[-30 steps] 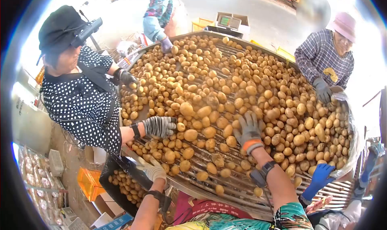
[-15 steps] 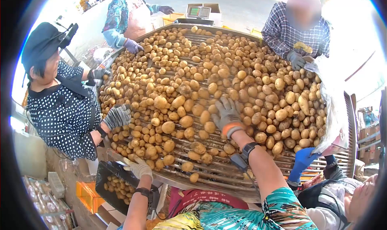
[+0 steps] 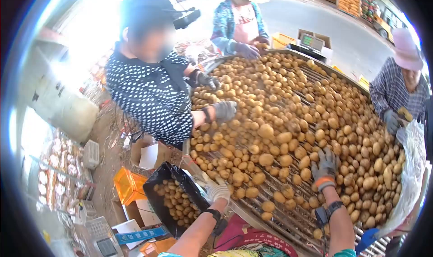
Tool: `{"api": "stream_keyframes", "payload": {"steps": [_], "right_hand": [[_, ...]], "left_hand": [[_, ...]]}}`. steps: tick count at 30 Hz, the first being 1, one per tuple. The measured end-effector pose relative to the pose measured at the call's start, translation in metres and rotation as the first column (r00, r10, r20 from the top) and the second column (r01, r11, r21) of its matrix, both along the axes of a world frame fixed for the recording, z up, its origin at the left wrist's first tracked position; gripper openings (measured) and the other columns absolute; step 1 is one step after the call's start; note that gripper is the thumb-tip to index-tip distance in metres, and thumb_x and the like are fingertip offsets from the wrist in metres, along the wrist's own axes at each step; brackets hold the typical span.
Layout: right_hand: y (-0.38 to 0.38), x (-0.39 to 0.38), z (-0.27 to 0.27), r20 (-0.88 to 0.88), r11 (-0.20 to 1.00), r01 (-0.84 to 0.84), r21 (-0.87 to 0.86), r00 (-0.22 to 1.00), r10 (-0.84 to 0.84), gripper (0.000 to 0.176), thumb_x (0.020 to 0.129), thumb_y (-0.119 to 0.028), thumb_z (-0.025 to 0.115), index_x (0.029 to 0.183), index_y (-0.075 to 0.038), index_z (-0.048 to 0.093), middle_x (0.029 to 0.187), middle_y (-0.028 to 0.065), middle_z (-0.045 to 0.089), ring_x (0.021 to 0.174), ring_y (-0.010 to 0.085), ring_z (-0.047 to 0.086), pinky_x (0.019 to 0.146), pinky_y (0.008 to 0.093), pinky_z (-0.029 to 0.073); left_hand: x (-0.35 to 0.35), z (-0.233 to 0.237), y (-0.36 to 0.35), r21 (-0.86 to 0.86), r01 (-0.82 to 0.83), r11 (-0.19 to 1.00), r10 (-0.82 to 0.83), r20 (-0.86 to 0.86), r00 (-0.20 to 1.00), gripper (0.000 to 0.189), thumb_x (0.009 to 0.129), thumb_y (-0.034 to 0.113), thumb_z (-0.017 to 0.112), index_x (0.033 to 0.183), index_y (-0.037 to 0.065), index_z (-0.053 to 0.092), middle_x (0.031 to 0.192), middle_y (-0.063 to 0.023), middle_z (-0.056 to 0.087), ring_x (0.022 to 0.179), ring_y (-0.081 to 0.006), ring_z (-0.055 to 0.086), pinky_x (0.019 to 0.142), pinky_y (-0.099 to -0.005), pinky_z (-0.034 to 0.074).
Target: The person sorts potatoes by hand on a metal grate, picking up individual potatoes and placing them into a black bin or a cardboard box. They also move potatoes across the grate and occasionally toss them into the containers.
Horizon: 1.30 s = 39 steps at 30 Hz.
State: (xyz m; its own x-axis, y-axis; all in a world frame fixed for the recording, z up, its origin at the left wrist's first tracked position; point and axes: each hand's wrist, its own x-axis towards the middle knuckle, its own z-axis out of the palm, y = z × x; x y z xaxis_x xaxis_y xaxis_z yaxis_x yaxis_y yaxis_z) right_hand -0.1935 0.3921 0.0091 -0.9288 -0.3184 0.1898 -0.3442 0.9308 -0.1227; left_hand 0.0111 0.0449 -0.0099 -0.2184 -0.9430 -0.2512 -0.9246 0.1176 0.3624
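My right hand [image 3: 325, 164], in a grey glove with an orange cuff, lies palm down among the potatoes [image 3: 266, 131] on the slatted sorting table [image 3: 288, 219]. Its fingers are spread. My left hand [image 3: 218, 191], in a pale striped glove, is at the table's near left edge, its fingers stretched out toward the rim. Just below and left of it stands a box lined with a black plastic bag [image 3: 191, 187], partly filled with small potatoes [image 3: 179, 204]. I see nothing held in either hand, though the left palm is hidden.
Co-workers stand round the table: one in a dotted shirt [image 3: 149, 94] at left, one at the far side, one in plaid [image 3: 397, 90] at right. An orange crate [image 3: 128, 185] and cartons sit at lower left. A scale [image 3: 311, 43] stands beyond the table; clear plastic [image 3: 412, 153] hangs at right.
My view has turned left, so the table appears farther right and the crates show more. My right hand still rests on the potatoes. The far co-worker's hands have come together over the table.
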Motion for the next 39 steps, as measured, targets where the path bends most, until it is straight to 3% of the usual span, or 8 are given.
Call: {"api": "stream_keyframes", "payload": {"steps": [8, 12, 17, 19, 24, 27, 34, 39], "right_hand": [[-0.009, 0.005, 0.016, 0.153, 0.984, 0.119, 0.135, 0.978, -0.139, 0.059, 0.093, -0.035, 0.066, 0.146, -0.015, 0.051, 0.160, 0.0084, 0.033, 0.147, 0.0305, 0.030, 0.125, 0.0480, 0.021], [-0.013, 0.006, 0.024, 0.172, 0.982, 0.120, 0.144, 0.975, -0.144, 0.058, 0.094, -0.036, 0.065, 0.146, -0.015, 0.051, 0.162, 0.0087, 0.032, 0.148, 0.0287, 0.029, 0.125, 0.0473, 0.019], [-0.009, 0.005, 0.018, 0.119, 0.986, 0.115, 0.117, 0.984, -0.129, 0.057, 0.089, -0.031, 0.070, 0.141, -0.014, 0.055, 0.159, 0.0081, 0.036, 0.146, 0.0301, 0.033, 0.123, 0.0471, 0.026], [-0.001, 0.001, -0.004, 0.060, 0.992, 0.090, 0.086, 0.994, -0.095, 0.056, 0.088, -0.028, 0.071, 0.140, -0.013, 0.056, 0.158, 0.0080, 0.036, 0.145, 0.0309, 0.033, 0.121, 0.0462, 0.029], [0.006, 0.000, -0.016, -0.022, 1.000, 0.022, 0.008, 1.000, -0.021, 0.055, 0.085, -0.023, 0.074, 0.135, -0.011, 0.057, 0.155, 0.0108, 0.040, 0.141, 0.0355, 0.038, 0.117, 0.0454, 0.037], [0.000, -0.004, -0.016, -0.003, 0.997, 0.037, -0.072, 0.999, -0.038, 0.054, 0.081, -0.024, 0.076, 0.130, -0.009, 0.059, 0.150, 0.0171, 0.045, 0.137, 0.0383, 0.042, 0.115, 0.0474, 0.037], [-0.003, 0.002, 0.003, 0.092, 0.994, 0.057, 0.097, 0.993, -0.067, 0.064, 0.087, -0.038, 0.068, 0.144, -0.015, 0.049, 0.157, 0.0115, 0.037, 0.140, 0.0400, 0.038, 0.114, 0.0523, 0.036], [-0.006, 0.002, 0.009, 0.189, 0.995, 0.071, 0.066, 0.978, -0.082, 0.063, 0.089, -0.038, 0.065, 0.145, -0.014, 0.048, 0.159, 0.0112, 0.034, 0.142, 0.0392, 0.035, 0.116, 0.0534, 0.032]], "left_hand": [[-0.003, 0.023, 0.005, 0.047, 0.008, 0.999, -0.006, -0.043, 0.999, 0.072, 0.102, 0.046, 0.047, 0.153, -0.002, 0.034, 0.149, -0.0343, 0.042, 0.118, -0.0379, 0.063, 0.100, -0.0441, 0.052], [0.000, 0.024, 0.007, -0.022, 0.022, 1.000, -0.024, -0.100, 0.995, 0.062, 0.102, 0.050, 0.044, 0.115, -0.009, 0.060, 0.109, -0.0346, 0.066, 0.104, -0.0464, 0.065, 0.092, -0.0507, 0.051], [-0.007, 0.032, 0.008, 0.067, -0.009, 0.998, 0.014, -0.070, 0.997, 0.060, 0.102, 0.047, 0.047, 0.129, -0.007, 0.056, 0.130, -0.0378, 0.056, 0.114, -0.0437, 0.062, 0.099, -0.0464, 0.049], [-0.006, 0.025, 0.009, -0.002, -0.046, 0.999, 0.044, -0.229, 0.972, 0.066, 0.101, 0.038, 0.051, 0.152, -0.001, 0.037, 0.160, -0.0358, 0.020, 0.139, -0.0381, 0.046, 0.113, -0.0408, 0.038], [0.002, -0.018, -0.010, -0.047, 0.009, 0.999, -0.016, -0.132, 0.991, 0.081, 0.097, 0.037, 0.057, 0.161, 0.007, 0.018, 0.166, -0.0281, 0.000, 0.153, -0.0346, 0.015, 0.124, -0.0367, 0.018], [0.010, -0.015, -0.002, -0.044, 0.083, 0.996, -0.083, -0.003, 0.997, 0.085, 0.096, 0.042, 0.053, 0.162, 0.005, 0.014, 0.167, -0.0262, 0.008, 0.156, -0.0339, 0.010, 0.127, -0.0384, 0.011], [-0.001, 0.015, 0.011, -0.127, 0.046, 0.991, -0.062, -0.118, 0.991, 0.063, 0.105, 0.041, 0.040, 0.148, -0.005, 0.041, 0.135, -0.0300, 0.058, 0.115, -0.0414, 0.061, 0.097, -0.0467, 0.048], [-0.001, 0.015, 0.010, -0.183, 0.006, 0.983, -0.023, -0.092, 0.995, 0.061, 0.105, 0.045, 0.041, 0.141, -0.004, 0.048, 0.124, -0.0327, 0.062, 0.112, -0.0443, 0.061, 0.093, -0.0495, 0.048]]}}
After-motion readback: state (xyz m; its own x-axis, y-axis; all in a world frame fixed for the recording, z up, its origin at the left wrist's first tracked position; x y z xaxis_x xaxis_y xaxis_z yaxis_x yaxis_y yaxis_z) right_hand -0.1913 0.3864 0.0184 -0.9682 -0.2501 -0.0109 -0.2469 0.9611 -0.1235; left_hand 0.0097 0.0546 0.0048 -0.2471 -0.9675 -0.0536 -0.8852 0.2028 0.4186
